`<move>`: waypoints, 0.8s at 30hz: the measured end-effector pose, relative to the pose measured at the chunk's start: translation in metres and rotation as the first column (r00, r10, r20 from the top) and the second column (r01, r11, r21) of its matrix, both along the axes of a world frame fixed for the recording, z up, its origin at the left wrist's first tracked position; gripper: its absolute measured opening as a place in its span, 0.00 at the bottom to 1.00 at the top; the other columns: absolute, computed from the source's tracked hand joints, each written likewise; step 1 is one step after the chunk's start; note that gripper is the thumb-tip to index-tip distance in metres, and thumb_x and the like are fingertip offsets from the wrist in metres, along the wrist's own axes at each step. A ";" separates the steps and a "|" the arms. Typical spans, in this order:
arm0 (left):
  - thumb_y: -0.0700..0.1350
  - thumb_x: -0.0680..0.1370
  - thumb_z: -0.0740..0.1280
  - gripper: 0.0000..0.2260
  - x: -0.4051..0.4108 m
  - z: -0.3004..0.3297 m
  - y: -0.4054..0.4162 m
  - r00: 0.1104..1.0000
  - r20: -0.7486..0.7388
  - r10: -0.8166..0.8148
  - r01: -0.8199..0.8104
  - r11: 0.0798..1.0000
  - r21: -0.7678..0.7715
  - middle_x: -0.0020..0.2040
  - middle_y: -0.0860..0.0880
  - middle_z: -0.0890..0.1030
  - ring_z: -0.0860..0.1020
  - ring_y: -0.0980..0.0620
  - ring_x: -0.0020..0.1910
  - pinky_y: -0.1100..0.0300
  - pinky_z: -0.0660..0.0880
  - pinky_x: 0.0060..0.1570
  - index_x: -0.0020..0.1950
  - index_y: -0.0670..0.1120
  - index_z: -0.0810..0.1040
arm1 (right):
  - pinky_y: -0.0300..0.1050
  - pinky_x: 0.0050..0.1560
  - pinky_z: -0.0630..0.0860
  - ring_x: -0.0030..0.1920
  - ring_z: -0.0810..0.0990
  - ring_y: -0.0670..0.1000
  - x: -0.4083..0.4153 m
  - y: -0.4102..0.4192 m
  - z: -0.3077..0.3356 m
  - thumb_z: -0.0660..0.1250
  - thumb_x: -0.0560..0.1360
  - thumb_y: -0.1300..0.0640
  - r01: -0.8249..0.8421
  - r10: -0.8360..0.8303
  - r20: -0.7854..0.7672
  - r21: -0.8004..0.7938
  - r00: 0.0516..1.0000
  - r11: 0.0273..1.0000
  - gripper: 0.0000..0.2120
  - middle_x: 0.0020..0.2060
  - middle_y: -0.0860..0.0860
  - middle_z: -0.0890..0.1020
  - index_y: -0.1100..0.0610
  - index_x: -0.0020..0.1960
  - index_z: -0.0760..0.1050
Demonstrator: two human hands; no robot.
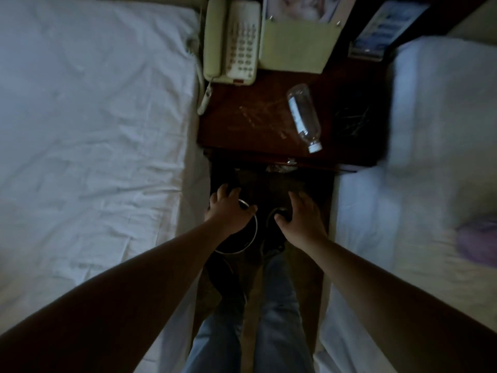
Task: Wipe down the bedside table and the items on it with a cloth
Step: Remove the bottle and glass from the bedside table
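Both hands low, in front of the counter (258, 122).

We see the bottle (304, 117) lying on the counter, cap toward us (long axis slightly diagonal). Our left hand (228, 211) rests its loose, spread grip on a dark round bin (242, 246); the right hand (301, 219) hovers with fingers spread, holding nothing.

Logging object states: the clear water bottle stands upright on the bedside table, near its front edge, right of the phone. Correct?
Not quite. The head view shows the water bottle lying on its side on the bedside table, cap toward the front edge, right of the phone.
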State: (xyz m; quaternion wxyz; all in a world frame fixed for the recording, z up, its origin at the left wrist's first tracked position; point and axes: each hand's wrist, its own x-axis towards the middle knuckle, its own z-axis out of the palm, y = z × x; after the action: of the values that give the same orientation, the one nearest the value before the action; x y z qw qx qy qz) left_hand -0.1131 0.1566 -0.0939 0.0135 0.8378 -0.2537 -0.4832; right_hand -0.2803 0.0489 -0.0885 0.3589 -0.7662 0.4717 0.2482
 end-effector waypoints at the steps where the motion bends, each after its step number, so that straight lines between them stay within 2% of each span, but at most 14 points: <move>1: 0.66 0.78 0.62 0.35 0.000 0.008 -0.016 1.000 -0.007 -0.008 0.007 1.000 -0.007 0.83 0.49 0.48 0.49 0.40 0.81 0.39 0.60 0.75 0.81 0.55 0.55 | 0.58 0.75 0.60 0.81 0.48 0.57 -0.001 -0.013 0.007 0.63 0.80 0.40 0.008 -0.007 0.004 -0.016 1.000 1.000 0.38 0.82 0.52 0.49 0.48 0.83 0.49; 6: 0.66 0.78 0.62 0.35 -0.003 0.030 -0.092 0.999 0.026 -0.035 0.037 0.997 -0.075 0.82 0.50 0.47 0.49 0.40 0.81 0.39 0.62 0.74 0.81 0.55 0.55 | 0.60 0.74 0.62 0.81 0.49 0.57 0.004 -0.078 0.019 0.64 0.80 0.41 0.026 -0.023 0.035 -0.088 0.999 0.996 0.38 0.82 0.51 0.49 0.48 0.83 0.49; 12: 0.65 0.79 0.62 0.35 -0.007 0.016 -0.168 0.999 0.035 -0.035 0.038 0.995 -0.090 0.82 0.51 0.45 0.47 0.40 0.81 0.38 0.64 0.72 0.81 0.55 0.53 | 0.62 0.72 0.67 0.80 0.52 0.59 0.018 -0.149 0.002 0.68 0.78 0.42 0.024 -0.015 0.075 -0.122 0.997 0.992 0.39 0.81 0.53 0.52 0.48 0.82 0.51; 14: 0.65 0.79 0.61 0.33 -0.004 0.004 -0.189 0.999 0.032 -0.007 0.010 0.996 -0.091 0.82 0.50 0.46 0.46 0.40 0.81 0.36 0.64 0.72 0.80 0.54 0.58 | 0.61 0.72 0.68 0.79 0.54 0.60 0.026 -0.169 -0.007 0.69 0.78 0.43 0.021 -0.011 0.086 -0.119 0.996 0.993 0.39 0.80 0.54 0.53 0.49 0.81 0.53; 17: 0.69 0.75 0.53 0.31 0.003 -0.015 -0.217 0.999 0.039 0.000 0.003 0.998 -0.061 0.82 0.46 0.50 0.41 0.40 0.81 0.34 0.56 0.75 0.74 0.55 0.68 | 0.59 0.70 0.68 0.78 0.57 0.61 0.041 -0.194 -0.022 0.71 0.77 0.45 -0.018 0.029 0.091 -0.122 0.995 0.992 0.37 0.79 0.55 0.55 0.51 0.80 0.57; 21: 0.65 0.79 0.60 0.33 0.011 -0.024 -0.244 0.998 0.044 0.052 -0.050 0.998 -0.046 0.82 0.47 0.42 0.40 0.40 0.81 0.37 0.55 0.76 0.81 0.57 0.54 | 0.59 0.66 0.73 0.76 0.62 0.61 0.065 -0.216 -0.041 0.71 0.76 0.46 -0.050 0.065 0.112 -0.130 0.992 0.990 0.33 0.78 0.54 0.57 0.52 0.76 0.62; 24: 0.63 0.79 0.63 0.34 0.015 -0.025 -0.258 0.996 0.074 0.048 -0.047 0.999 -0.026 0.83 0.46 0.41 0.39 0.40 0.81 0.39 0.54 0.76 0.82 0.58 0.53 | 0.58 0.65 0.73 0.75 0.61 0.60 0.077 -0.224 -0.051 0.72 0.75 0.45 -0.093 0.106 0.092 -0.138 0.990 0.986 0.34 0.78 0.53 0.57 0.51 0.75 0.64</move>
State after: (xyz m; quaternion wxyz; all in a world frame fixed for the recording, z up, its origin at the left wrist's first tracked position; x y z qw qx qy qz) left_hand -0.0984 -0.1014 -0.1186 0.0256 0.8609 -0.2399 -0.4480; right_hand -0.2034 -0.1754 -0.1396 0.3172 -0.8225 0.4297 0.1954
